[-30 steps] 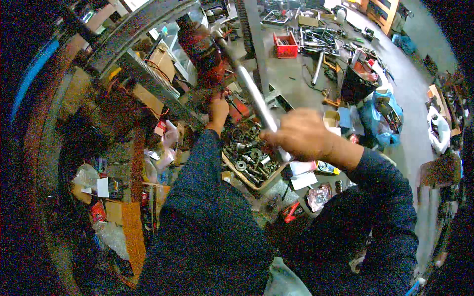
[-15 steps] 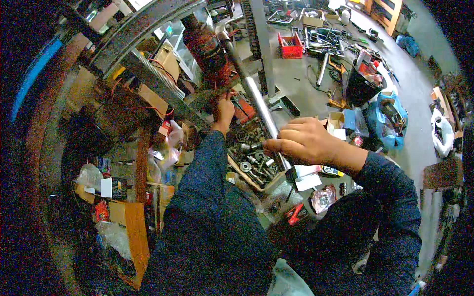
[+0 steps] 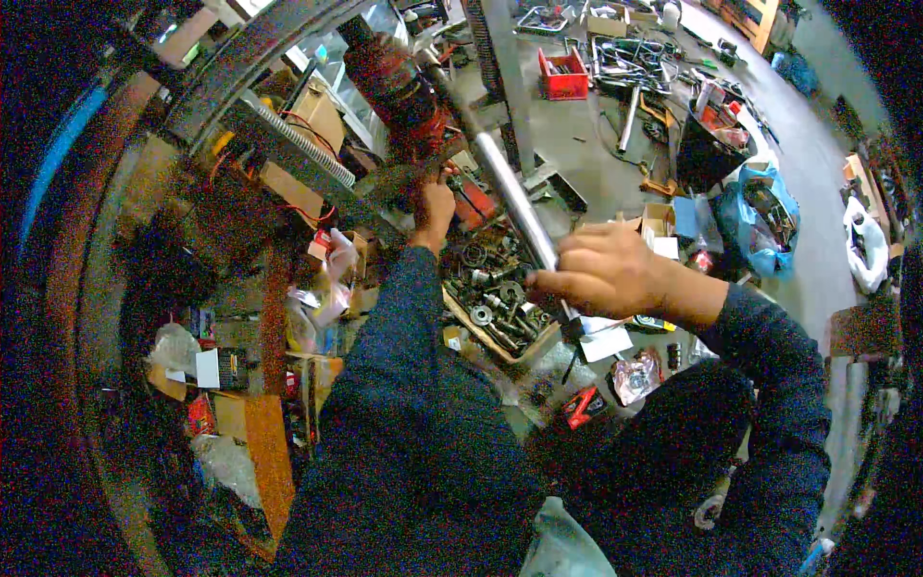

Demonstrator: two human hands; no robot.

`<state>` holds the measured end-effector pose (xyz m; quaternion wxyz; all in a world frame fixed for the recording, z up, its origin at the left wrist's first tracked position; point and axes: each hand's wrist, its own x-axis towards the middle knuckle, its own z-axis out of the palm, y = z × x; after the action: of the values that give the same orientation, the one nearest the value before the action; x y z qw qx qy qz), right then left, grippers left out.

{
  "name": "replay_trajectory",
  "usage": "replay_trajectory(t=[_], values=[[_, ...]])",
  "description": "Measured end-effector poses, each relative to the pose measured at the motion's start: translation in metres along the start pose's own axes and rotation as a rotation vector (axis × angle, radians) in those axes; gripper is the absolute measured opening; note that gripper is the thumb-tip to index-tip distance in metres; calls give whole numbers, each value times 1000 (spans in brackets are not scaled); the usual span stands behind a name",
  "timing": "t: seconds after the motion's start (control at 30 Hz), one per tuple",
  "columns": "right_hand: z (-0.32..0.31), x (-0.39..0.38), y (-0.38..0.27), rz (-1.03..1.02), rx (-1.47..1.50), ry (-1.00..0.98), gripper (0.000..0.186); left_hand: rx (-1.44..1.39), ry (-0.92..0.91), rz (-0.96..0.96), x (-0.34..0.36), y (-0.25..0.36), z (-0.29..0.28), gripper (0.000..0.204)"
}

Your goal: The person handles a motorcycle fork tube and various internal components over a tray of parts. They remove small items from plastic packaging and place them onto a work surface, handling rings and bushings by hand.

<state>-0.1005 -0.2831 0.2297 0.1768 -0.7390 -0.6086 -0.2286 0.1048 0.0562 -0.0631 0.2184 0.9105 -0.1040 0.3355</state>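
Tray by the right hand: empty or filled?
Filled. Metal parts, some ring-shaped, cover the visible inside of the tray; the right hand and silver bar hide some.

Bar (image 3: 516, 202): bright silver, darker grey toward its upper end. Cylinder (image 3: 396, 91) was dull red with dark blotches. Sleeves (image 3: 389, 313) were dark navy. Crate (image 3: 565, 87) was red, floor (image 3: 588, 178) grey, cardboard flap (image 3: 266, 457) orange-brown, carrier bag (image 3: 865, 252) white.
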Motion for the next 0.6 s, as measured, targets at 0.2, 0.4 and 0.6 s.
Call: replay_trajectory(t=[0.2,0.4,0.6], values=[[-64,80,20,213,-166,656,19,234,-258,-280,-15,0,-23,29],[30,-13,-2,-164,3,156,27,-144,-56,-283,10,45,-32,22],[-59,58,6,333,-193,478,20,-6,-88,-275,-5,29,-33,20]])
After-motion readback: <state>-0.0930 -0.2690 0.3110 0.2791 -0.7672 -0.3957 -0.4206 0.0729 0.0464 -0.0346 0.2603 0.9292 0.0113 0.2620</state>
